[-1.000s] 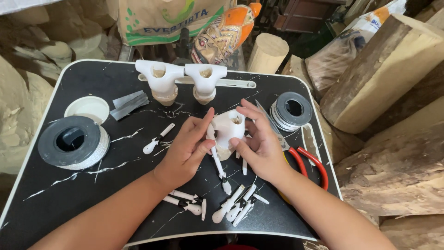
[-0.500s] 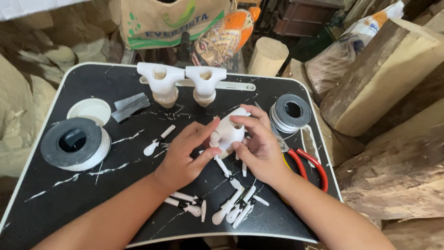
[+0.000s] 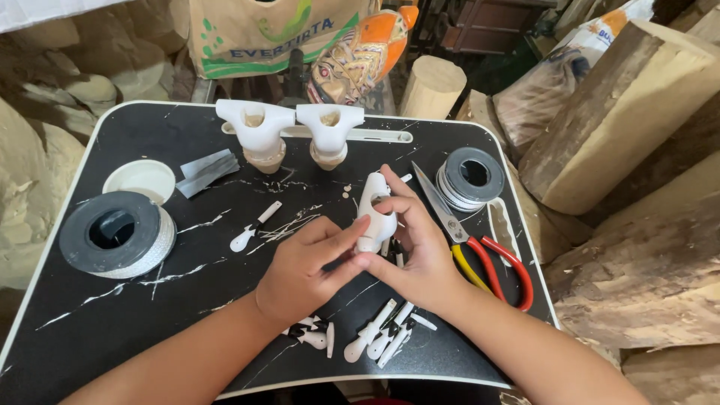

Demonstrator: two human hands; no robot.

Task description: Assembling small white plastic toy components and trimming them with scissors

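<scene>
Tap body (image 3: 375,211) white, curved, upright; left hand (image 3: 304,271), right hand (image 3: 420,251) fingers gripping it.

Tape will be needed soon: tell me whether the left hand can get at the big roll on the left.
Probably yes. The left hand would first have to let go of the white tap; between it and the big roll only a small white handle lies on the tray.
</scene>
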